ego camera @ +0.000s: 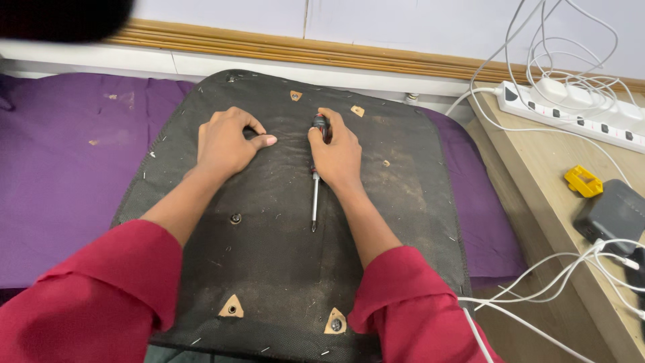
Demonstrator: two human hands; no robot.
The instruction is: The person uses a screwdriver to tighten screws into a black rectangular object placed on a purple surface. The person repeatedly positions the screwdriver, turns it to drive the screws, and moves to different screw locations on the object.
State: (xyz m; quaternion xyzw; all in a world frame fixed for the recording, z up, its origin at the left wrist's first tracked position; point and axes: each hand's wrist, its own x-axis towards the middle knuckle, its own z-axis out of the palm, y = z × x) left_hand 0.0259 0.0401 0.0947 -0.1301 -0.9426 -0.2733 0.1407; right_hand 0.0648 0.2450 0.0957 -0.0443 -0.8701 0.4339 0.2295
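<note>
A dark fabric-covered panel (282, 222), dusty and studded with staples, lies flat on a purple cloth. My right hand (338, 153) grips a screwdriver (314, 198) by its red and black handle, with the metal shaft pointing toward me and lying along the panel. My left hand (227, 142) rests on the panel just left of it, fingers curled and thumb stretched toward the right hand, with nothing visible in it. A screw (236, 218) sits in the panel below the left wrist. Small wooden triangles with screws show at the panel's corners (232, 308) (335, 323).
The purple cloth (60, 175) covers the surface left and right of the panel. A wooden table (551, 181) at the right carries a white power strip (571, 111), tangled white cables (571, 269), a yellow part (583, 181) and a dark grey box (615, 215).
</note>
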